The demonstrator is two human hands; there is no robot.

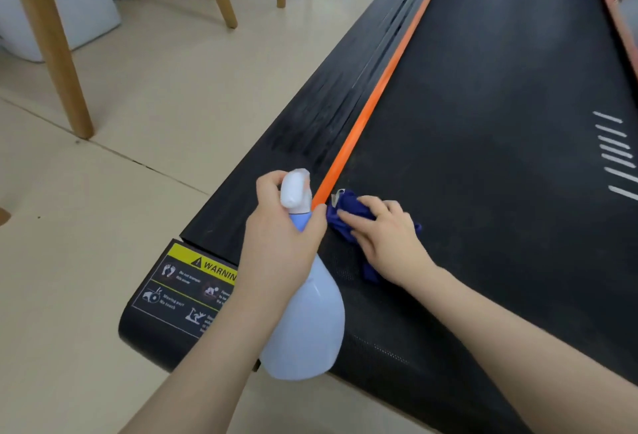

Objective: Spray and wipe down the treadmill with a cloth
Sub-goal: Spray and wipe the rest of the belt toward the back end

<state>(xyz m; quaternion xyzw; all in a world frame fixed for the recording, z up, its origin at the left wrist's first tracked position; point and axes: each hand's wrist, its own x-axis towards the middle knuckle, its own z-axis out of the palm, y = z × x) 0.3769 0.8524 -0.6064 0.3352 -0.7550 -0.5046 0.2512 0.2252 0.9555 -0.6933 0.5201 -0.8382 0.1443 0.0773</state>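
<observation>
The black treadmill [483, 95] runs from the lower middle to the upper right, with an orange strip [383, 88] along its left side rail. My left hand [279, 237] grips the neck of a pale blue spray bottle [307, 323] with a white trigger head, held over the near left corner of the deck. My right hand [386, 240] presses a crumpled dark blue cloth [345, 209] flat on the belt, just right of the orange strip. Much of the cloth is hidden under my fingers and palm.
A yellow and black warning label [183, 288] sits on the treadmill's near left end cap. Wooden chair legs [51, 47] stand on the beige tiled floor [145, 105] to the left. White stripes [618, 154] mark the belt at the right edge.
</observation>
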